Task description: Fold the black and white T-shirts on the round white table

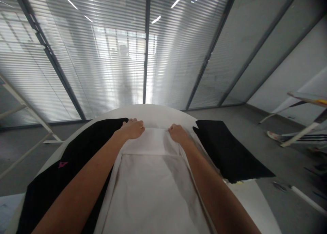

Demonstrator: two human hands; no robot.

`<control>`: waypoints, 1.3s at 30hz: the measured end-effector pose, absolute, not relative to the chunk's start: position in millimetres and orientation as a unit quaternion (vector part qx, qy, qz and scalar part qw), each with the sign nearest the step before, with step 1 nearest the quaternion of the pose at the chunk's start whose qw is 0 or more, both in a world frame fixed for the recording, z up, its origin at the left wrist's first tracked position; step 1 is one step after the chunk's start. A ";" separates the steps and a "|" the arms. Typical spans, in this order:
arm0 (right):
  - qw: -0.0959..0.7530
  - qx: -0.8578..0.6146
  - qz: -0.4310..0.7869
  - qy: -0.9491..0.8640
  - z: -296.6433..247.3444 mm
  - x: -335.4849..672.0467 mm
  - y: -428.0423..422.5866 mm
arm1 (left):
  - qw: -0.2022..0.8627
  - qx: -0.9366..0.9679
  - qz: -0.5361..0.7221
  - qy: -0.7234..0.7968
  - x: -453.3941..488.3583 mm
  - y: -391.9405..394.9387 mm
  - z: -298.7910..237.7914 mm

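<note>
A long piece of off-white cloth [153,189] lies lengthwise in front of me, with a seam or fold crossing it below its far edge. My left hand [133,129] has its fingers curled closed at the far left corner of this cloth. At the far right corner, my right hand [177,133] is closed in a pinch on the edge. Under and beside my left arm is black fabric [87,145] carrying a small pink mark [62,164]. Another black fabric piece [227,148] lies to the right of my right arm.
The white table [153,111] has a rounded far end. Beyond it stands a glass partition with blinds [112,73]. A pale metal frame [30,111] is at the left. On the right are another table [309,99] and a person's leg with a shoe [274,135].
</note>
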State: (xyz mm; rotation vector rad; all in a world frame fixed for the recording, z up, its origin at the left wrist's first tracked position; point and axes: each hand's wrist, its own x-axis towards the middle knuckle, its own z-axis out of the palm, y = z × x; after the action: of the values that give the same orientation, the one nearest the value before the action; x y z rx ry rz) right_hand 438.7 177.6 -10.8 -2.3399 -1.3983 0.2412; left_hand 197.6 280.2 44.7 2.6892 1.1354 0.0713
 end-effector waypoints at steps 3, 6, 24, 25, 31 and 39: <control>0.171 -0.842 0.065 -0.508 -12.2 434.1 176.2 | 0.109 0.929 0.014 0.355 212.2 260.7 31.4; 0.158 -0.849 0.057 -0.502 -9.2 432.7 174.6 | 0.117 0.938 -0.005 0.327 219.5 252.2 13.9; 0.161 -0.765 -0.081 -0.619 -7.4 371.0 138.9 | 0.000 0.935 0.107 0.339 198.7 229.3 -14.5; 0.149 -0.757 -0.070 -0.632 -11.9 368.4 133.1 | 0.001 0.933 0.107 0.343 192.5 227.3 -15.1; 0.113 -0.791 0.006 -0.601 -25.1 378.6 104.3 | 0.058 0.908 0.101 0.402 154.3 218.6 -19.8; 0.121 -0.835 -0.056 -0.534 -33.9 377.7 87.5 | 0.082 0.853 0.129 0.499 145.6 220.1 -27.1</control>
State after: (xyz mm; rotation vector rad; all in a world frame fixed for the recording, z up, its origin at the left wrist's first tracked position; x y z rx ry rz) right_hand 377.7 87.5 -33.9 -2.4377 -1.5594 -0.1628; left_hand 145.6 220.1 -27.1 2.5469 1.4914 0.3856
